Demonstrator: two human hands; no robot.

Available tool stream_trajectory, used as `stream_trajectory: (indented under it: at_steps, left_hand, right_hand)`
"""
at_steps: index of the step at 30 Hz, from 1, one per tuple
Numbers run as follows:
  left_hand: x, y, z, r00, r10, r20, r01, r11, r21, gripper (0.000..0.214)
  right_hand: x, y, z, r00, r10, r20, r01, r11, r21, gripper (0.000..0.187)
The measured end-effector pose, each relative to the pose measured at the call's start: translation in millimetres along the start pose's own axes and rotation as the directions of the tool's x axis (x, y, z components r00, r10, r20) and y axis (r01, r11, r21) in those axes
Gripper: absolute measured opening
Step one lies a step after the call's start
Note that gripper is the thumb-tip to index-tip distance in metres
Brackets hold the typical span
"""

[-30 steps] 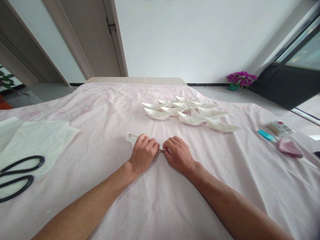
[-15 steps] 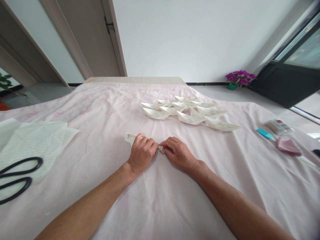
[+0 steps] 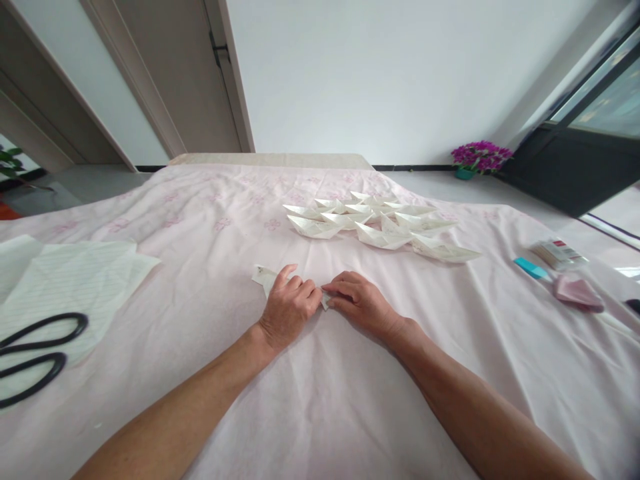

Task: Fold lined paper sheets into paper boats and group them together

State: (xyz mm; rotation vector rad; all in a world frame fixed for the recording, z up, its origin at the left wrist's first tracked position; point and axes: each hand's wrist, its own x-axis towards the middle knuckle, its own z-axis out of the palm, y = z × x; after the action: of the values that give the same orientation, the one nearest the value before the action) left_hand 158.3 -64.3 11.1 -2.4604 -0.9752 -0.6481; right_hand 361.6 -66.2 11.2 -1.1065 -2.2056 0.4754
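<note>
Lying far left: black-handled scissors [image 3: 45, 345] on lined paper [image 3: 85, 277]. Next, left hand [image 3: 290, 303], index lifted, other fingers curled over the folded paper [image 3: 263, 275] on pink cloth [image 3: 325, 413]. Seems light, softish, easy to tear, so I'd hold the thicker folds. Right hand [image 3: 363, 303] pinches its right end; paper boats [image 3: 383, 237] sit beyond.

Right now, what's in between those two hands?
A small end of folded paper shows between the left hand and right hand in the head view.

Soft, bright daylight; the edges stretch noticeably.
</note>
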Motion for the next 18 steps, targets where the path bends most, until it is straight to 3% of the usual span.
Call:
stream_trajectory:
  at_steps: [11,18]
  left_hand:
    - [-1,-2,2.0,0.999,-0.046,-0.015,0.046,0.998,-0.03,0.02]
    - [-2,0,2.2,0.998,-0.057,-0.037,0.055,0.996,-0.067,0.022]
  right_hand:
    - [2,6,3,1.0,0.0,-0.002,0.0,1.0,0.024,0.013]
    - [11,4,4,0.996,0.093,-0.008,-0.093,0.996,0.001,0.006]
